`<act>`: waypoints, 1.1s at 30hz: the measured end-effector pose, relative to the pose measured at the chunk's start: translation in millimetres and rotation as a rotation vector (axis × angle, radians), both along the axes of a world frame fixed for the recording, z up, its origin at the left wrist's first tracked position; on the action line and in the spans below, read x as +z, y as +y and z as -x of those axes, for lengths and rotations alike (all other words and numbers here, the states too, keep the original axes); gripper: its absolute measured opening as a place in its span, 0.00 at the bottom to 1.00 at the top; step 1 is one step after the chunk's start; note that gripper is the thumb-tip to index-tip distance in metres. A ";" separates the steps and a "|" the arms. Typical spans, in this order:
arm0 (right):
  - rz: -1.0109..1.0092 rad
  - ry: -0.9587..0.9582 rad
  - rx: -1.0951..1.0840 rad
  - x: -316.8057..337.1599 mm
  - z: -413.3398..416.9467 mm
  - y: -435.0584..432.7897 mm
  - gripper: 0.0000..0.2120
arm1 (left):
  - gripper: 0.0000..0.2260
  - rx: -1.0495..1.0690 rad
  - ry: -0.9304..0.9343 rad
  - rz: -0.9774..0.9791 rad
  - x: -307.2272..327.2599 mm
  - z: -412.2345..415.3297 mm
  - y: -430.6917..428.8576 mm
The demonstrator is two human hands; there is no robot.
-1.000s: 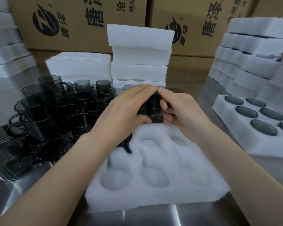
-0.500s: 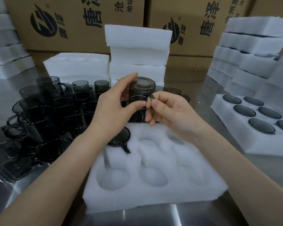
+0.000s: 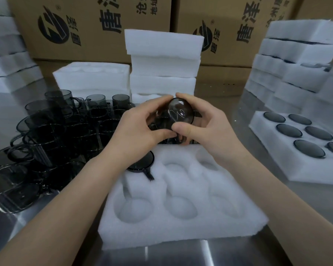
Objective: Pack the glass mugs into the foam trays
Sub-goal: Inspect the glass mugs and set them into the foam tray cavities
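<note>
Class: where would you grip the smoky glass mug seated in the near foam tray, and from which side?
Probably its handle, pinched from above on the near side: the smoky glass mug sits base-up, sunk in the white foam tray, with only the handle sticking out.

Two hands, left [image 3: 136,129] and right [image 3: 210,129], gripped one held mug [image 3: 179,114] at centre frame. The near tray [image 3: 181,226] had six pockets: one packed mug [image 3: 144,162] sat in the upper-left pocket, and five stood empty. The right tray [image 3: 273,160] showed six mug bottoms, the last cut by the frame edge. The loose mugs [image 3: 52,131] at left numbered well over a dozen, too crowded to count. The upper-centre stack showed four slabs [image 3: 163,41]. Two boxes [image 3: 88,25] bore logos.
</note>
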State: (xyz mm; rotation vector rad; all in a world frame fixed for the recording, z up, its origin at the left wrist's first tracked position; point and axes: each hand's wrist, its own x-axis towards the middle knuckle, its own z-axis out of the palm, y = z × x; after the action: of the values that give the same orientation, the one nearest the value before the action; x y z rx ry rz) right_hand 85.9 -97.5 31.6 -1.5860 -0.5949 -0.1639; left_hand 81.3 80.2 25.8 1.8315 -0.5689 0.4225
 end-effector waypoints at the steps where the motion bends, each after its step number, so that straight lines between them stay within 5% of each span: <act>1: 0.031 -0.023 -0.024 0.3 1.3 0.2 0.23 | 0.31 -0.001 -0.010 -0.036 1.7 1.2 0.5; 11: 0.009 -0.072 -0.276 0.6 6.1 6.0 0.13 | 0.30 0.028 -0.210 -0.282 7.4 10.2 -6.0; 19: -0.274 0.248 0.074 2.2 -0.9 -2.6 0.08 | 0.32 0.000 -0.080 -0.053 1.5 4.9 -0.6; 23: -0.242 0.275 0.295 -0.5 -3.2 -4.1 0.20 | 0.31 0.030 -0.064 -0.010 0.3 2.5 3.7; 29: 0.040 0.057 -0.059 -0.5 1.1 1.4 0.18 | 0.29 0.046 -0.125 -0.149 -1.4 6.6 2.5; 33: 0.021 -0.080 -0.169 -0.9 2.6 2.4 0.09 | 0.29 0.058 -0.192 -0.187 0.0 8.7 0.8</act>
State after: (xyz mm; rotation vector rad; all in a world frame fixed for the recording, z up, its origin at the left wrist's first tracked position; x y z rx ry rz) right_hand 83.3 -95.2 30.8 -1.6562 -0.5259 -0.3498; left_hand 72.6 81.0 25.8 2.0029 -0.7073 0.6055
